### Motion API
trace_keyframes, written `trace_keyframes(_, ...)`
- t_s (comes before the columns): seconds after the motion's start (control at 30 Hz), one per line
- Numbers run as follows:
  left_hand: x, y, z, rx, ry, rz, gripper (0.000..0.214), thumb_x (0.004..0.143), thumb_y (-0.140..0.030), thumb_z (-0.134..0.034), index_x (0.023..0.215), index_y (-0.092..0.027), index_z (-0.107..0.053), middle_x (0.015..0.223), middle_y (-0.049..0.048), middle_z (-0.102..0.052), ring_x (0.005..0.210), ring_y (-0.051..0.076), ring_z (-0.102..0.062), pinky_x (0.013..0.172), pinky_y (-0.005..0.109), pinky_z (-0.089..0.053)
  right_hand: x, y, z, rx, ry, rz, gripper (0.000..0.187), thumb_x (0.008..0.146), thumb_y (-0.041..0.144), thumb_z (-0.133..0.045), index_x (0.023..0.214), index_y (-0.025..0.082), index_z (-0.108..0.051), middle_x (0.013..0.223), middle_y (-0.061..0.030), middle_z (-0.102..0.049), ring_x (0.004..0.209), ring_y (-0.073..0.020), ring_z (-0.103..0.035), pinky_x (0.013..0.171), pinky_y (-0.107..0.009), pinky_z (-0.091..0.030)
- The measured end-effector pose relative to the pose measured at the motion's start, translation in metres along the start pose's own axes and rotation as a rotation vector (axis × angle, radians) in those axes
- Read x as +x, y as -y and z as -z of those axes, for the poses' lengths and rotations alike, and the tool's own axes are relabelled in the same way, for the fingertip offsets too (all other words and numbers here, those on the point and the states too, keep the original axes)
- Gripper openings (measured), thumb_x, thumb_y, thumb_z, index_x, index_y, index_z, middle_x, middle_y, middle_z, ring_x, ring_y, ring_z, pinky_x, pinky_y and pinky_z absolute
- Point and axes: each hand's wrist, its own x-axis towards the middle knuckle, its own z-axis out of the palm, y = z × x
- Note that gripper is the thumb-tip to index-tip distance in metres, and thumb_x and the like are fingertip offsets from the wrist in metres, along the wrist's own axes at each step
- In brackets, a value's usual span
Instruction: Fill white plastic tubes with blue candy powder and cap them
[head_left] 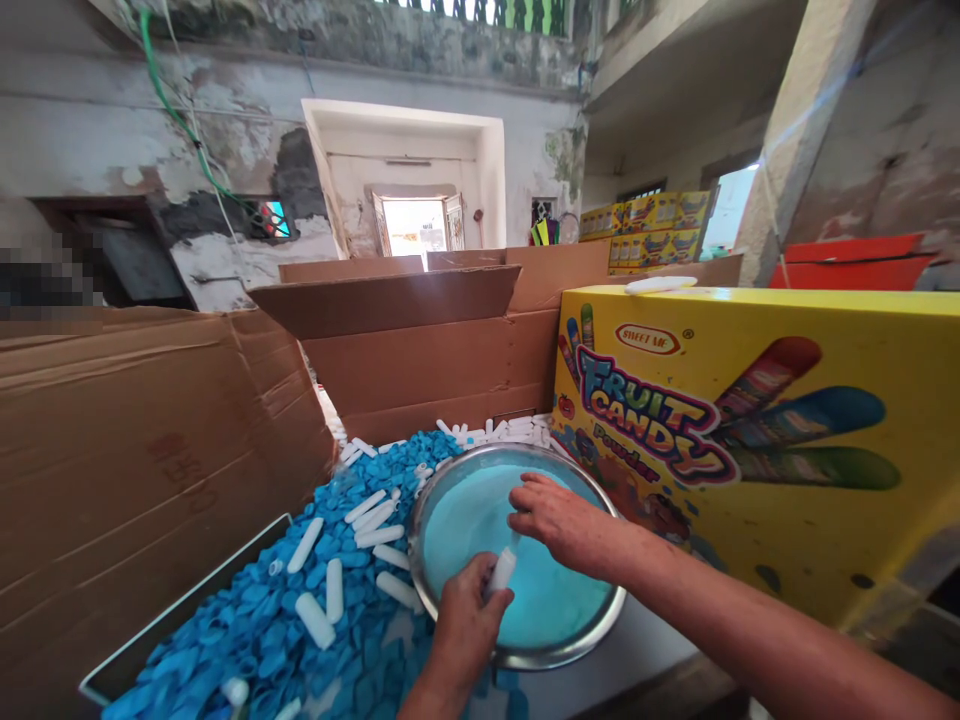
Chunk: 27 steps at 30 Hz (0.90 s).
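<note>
My left hand [469, 620] is closed around a small white plastic tube [503, 570], its open end tilted up over the near part of a steel bowl [517, 657]. Pale blue powder [469, 515] fills much of the bowl. Above the powder, my right hand [551, 515] has its fingers drawn together and pointing at the tube. Something small and pale shows under those fingertips, too unclear to name. Left of the bowl, loose white tubes [306, 545] lie on a heap of blue plastic caps [255, 620].
Brown cardboard flaps [427, 365] stand behind the bowl, with another cardboard panel [142, 480] at left. A large yellow candy box [787, 400] stands close on the right, a white tube [660, 285] lying on top. More yellow boxes [652, 235] are stacked farther back.
</note>
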Motion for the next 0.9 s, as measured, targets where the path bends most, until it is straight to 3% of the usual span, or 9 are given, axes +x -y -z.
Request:
trace_keyframes(0.3, 0.000, 0.012, -0.001, -0.032, -0.007, -0.004, 0.015, 0.063, -0.015, -0.051, 0.077, -0.015, -0.058, 0.066, -0.0004, -0.054, 0.068, 0.019, -0.051, 0.062, 0.026, -0.037, 0.003, 0.004, 0.007, -0.019, 0.020, 0.009, 0.021, 0.079, 0.005, -0.042, 0.080, 0.015, -0.061, 0.078, -0.0056, -0.052, 0.077, -0.0181, -0.048, 0.091, -0.038, -0.029)
trace_keyframes(0.7, -0.004, 0.008, 0.000, -0.009, -0.009, 0.015, 0.011, 0.064, -0.014, -0.050, 0.074, -0.015, -0.054, 0.062, -0.0030, -0.046, 0.063, 0.016, -0.045, 0.058, 0.025, -0.033, 0.006, 0.008, 0.005, -0.099, -0.014, 0.031, 0.020, 0.079, 0.007, -0.044, 0.080, 0.016, -0.061, 0.078, -0.0054, -0.053, 0.075, -0.0181, -0.047, 0.097, -0.043, -0.025)
trace_keyframes(0.9, -0.003, 0.009, 0.001, 0.014, -0.034, 0.016, 0.013, 0.062, -0.010, -0.051, 0.073, -0.015, -0.055, 0.061, -0.0038, -0.046, 0.063, 0.015, -0.045, 0.058, 0.023, -0.032, 0.009, 0.010, 0.005, -0.121, -0.032, 0.038, 0.019, 0.079, 0.008, -0.044, 0.078, 0.016, -0.061, 0.076, -0.0052, -0.054, 0.074, -0.0183, -0.049, 0.094, -0.046, -0.029)
